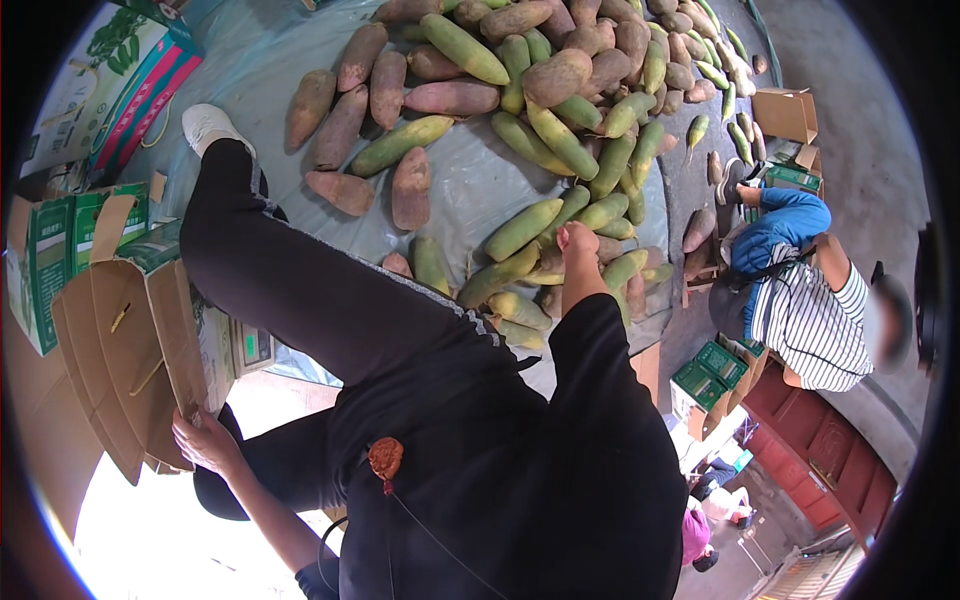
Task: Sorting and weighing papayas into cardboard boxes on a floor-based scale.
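Observation:
My left hand [205, 442] grips the lower rim of an opened cardboard box [178, 335], its flaps spread to the left. To the right, my right hand [577, 238] reaches into a heap of long radishes, fingers bent in. A green radish [563, 216] lies right against those fingers; what they close on, if anything, is hidden. More green radishes [524, 229] lie around that hand. Farther off, reddish-purple radishes [411, 188] are mixed with green ones [402, 145]. Beside the box stands a scale with a lit green display [250, 346].
Grey plastic sheeting [250, 90] lies under the heap. My outstretched leg [300, 270] separates the box from the radishes. Green printed cartons [45, 265] stand at the left. A person in a striped shirt [815, 325] bends over at the right, near more green boxes [710, 375].

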`<state>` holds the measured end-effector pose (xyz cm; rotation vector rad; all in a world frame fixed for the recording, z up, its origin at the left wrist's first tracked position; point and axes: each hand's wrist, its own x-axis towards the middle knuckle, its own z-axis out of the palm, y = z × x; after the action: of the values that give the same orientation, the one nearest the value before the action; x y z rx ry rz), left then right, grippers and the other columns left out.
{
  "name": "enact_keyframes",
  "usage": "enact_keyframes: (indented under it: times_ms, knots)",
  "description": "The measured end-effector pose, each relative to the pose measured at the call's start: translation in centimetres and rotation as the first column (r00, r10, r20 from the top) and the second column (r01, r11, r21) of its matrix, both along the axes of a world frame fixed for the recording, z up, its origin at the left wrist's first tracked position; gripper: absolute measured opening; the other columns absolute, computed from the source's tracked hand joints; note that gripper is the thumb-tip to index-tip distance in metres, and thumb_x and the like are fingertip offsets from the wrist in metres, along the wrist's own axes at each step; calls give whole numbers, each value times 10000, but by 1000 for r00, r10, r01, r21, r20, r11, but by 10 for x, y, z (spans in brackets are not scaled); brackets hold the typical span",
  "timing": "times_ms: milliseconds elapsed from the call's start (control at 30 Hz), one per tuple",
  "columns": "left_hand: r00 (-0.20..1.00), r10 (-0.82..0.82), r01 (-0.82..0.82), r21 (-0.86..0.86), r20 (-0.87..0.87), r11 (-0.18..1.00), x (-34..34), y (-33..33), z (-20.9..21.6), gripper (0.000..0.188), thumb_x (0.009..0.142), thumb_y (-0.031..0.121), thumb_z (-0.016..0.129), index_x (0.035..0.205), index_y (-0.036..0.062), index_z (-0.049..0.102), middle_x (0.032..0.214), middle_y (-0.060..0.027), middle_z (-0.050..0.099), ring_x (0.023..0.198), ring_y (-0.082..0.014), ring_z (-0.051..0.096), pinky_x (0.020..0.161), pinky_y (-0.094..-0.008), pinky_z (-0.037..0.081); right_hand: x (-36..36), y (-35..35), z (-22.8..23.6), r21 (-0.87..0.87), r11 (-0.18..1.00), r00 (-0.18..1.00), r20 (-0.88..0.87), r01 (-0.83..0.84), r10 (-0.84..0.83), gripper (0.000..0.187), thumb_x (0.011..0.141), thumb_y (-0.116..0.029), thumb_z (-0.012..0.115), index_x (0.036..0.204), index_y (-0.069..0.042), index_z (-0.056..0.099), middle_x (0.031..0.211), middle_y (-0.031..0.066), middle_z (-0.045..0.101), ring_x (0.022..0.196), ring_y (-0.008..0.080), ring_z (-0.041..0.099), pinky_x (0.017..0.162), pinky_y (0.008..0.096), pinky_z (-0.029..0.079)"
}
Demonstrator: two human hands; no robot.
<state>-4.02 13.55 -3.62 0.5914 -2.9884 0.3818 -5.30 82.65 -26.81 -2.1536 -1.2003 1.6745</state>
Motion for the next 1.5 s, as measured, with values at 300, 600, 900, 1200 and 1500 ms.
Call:
enact_keyframes:
  times_ms: [300, 600, 900, 1200, 1500]
  knots:
    - [997, 71, -71, -27, 8, 997, 3, 10, 21, 406, 816, 226, 608, 1171, 57, 511, 1085, -140, 580, 1046, -330, 537, 832, -485, 420, -25, -25, 21, 374, 911, 983, 131, -171, 130, 119, 769, 27, 523, 862, -34, 482, 690, 115, 561, 522, 211, 565, 421, 306, 454]
    - [996, 85, -83, 88, -20, 993, -7, 27, 32, 368, 771, 191, 642, 1116, 96, 554, 1048, -98, 588, 1026, -299, 528, 884, -436, 379, -52, 18, 24, 434, 839, 918, -63, -328, 392, 276, 726, 4, 646, 925, -27, 457, 685, 95, 562, 517, 188, 544, 428, 308, 441]
    - [996, 57, -40, 237, -65, 971, -9, 25, 39, 390, 754, 176, 661, 1119, 95, 549, 1014, -84, 582, 978, -270, 533, 890, -421, 369, -112, -59, 115, 505, 788, 870, -134, -352, 475, 285, 703, 84, 599, 894, -51, 435, 652, 77, 531, 459, 133, 480, 368, 254, 347]
    - [991, 60, -13, 346, -124, 938, -2, 21, 46, 421, 749, 159, 665, 1144, 100, 534, 994, -87, 581, 963, -266, 542, 889, -420, 373, -206, -207, 242, 630, 477, 313, -361, -612, 878, 208, 799, 28, 607, 815, -90, 436, 707, 40, 541, 537, 88, 456, 468, 210, 330]
    - [975, 47, 49, 413, -219, 909, 2, 18, 48, 428, 740, 148, 664, 1143, 89, 531, 994, -95, 577, 974, -276, 536, 893, -421, 367, -233, -381, 404, 767, 225, -402, -533, -601, 744, 123, 840, 15, 571, 797, -46, 473, 787, 72, 568, 584, 67, 421, 535, 189, 329]
